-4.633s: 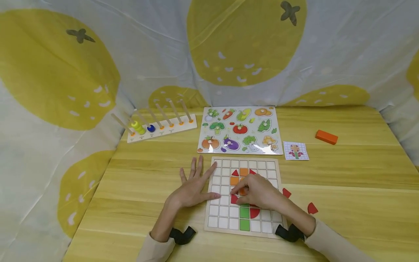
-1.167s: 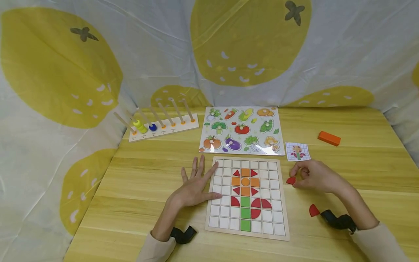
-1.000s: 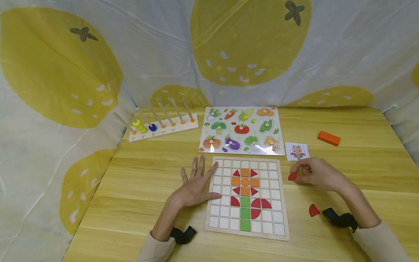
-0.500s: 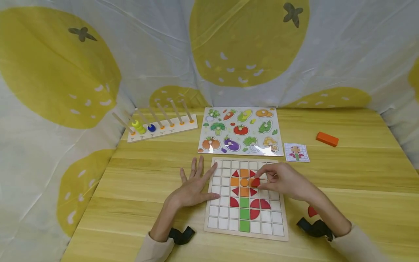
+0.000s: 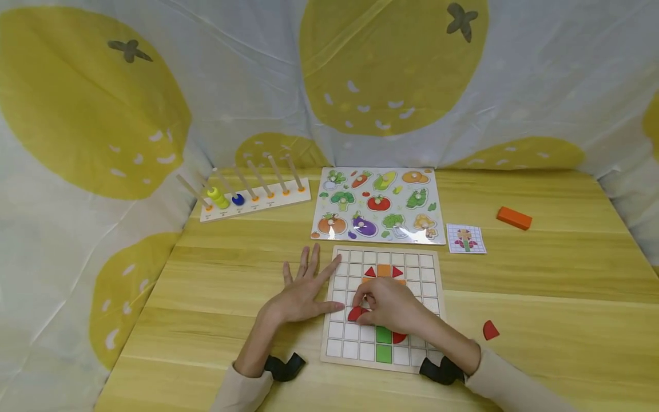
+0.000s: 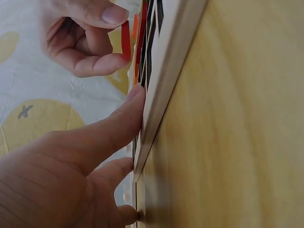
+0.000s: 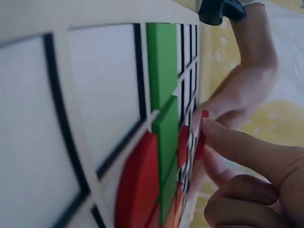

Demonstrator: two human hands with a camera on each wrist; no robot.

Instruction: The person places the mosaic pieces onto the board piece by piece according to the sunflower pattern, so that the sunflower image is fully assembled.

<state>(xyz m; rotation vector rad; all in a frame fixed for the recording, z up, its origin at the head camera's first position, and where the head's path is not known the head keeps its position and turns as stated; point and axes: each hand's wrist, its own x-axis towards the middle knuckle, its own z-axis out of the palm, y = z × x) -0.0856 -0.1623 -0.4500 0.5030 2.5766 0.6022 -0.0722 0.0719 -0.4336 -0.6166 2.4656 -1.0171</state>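
Note:
A wooden grid board [image 5: 429, 286] lies on the table and bears orange, red and green tiles [image 7: 161, 61] in a flower shape. My left hand [image 5: 309, 292] lies flat and open on the table, thumb [image 6: 128, 118] against the board's left edge [image 6: 166, 71]. My right hand [image 5: 368, 303] hovers over the board's lower middle. It pinches a red quarter-circle piece [image 5: 354, 313] between thumb and fingers, just above the cells left of the green stem. The wrist views show the red piece [image 6: 125, 40] [image 7: 202, 135] held on edge close to the board.
Another red quarter-circle piece [image 5: 490, 330] lies on the table right of the board. Behind the board are a pattern card [image 5: 465, 238], a vegetable puzzle [image 5: 378, 204], a peg board with rings [image 5: 254, 200] and an orange block [image 5: 513, 217]. Lemon-print cloth walls surround the table.
My right hand picked up a red piece from the table right of the board and carried it left across the board to its lower left part. The left hand has not moved.

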